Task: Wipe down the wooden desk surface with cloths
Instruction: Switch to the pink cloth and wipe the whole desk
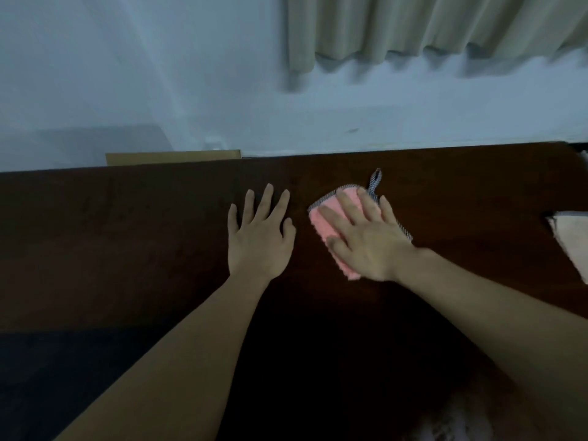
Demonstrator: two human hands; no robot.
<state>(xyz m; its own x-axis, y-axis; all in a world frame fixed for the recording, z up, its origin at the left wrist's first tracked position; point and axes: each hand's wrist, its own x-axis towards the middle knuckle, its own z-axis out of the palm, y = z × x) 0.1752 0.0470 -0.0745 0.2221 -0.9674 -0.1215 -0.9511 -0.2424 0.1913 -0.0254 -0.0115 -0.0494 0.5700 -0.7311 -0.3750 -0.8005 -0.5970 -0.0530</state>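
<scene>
A dark brown wooden desk [127, 237] fills the lower half of the view. A pink cloth [321, 226] with a grey striped border and a hanging loop lies on it right of centre. My right hand [366, 233] presses flat on the pink cloth, fingers straight and spread, covering most of it. My left hand [259, 233] lies flat on the bare wood just left of the cloth, fingers spread, holding nothing. A second, pale cream cloth [572, 240] lies at the desk's right edge, partly out of frame.
The desk's far edge meets a pale blue wall [159, 74]. Beige curtains [429, 27] hang at the upper right. A tan cardboard piece [173, 158] stands behind the desk's back edge on the left.
</scene>
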